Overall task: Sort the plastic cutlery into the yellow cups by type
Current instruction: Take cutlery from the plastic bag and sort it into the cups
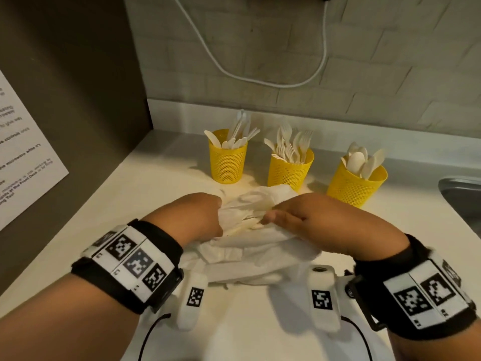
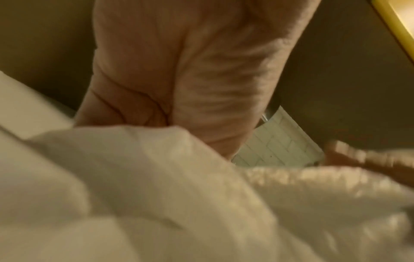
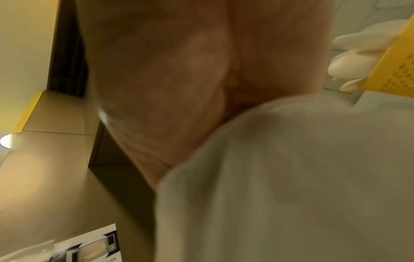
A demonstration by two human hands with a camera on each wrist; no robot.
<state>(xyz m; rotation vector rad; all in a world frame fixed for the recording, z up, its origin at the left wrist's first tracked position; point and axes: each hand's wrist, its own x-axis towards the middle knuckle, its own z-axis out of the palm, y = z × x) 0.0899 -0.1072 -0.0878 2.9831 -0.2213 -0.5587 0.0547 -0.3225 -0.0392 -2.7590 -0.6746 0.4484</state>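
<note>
A pale countertop is seen, bounded by a dark panel on the left and a tiled wall at the far side. Three yellow mesh cups are set on it in a row toward the far edge: the left cup, the middle cup and the right cup, which is tilted. A crumpled white cloth is spread nearer, just in front of the cups.

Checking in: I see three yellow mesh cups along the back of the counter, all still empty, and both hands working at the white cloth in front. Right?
Not quite. The three yellow mesh cups already hold white plastic cutlery, as the head view shows. The rest stands: they line the back of the counter, and the left hand and right hand work at the white cloth.
</note>
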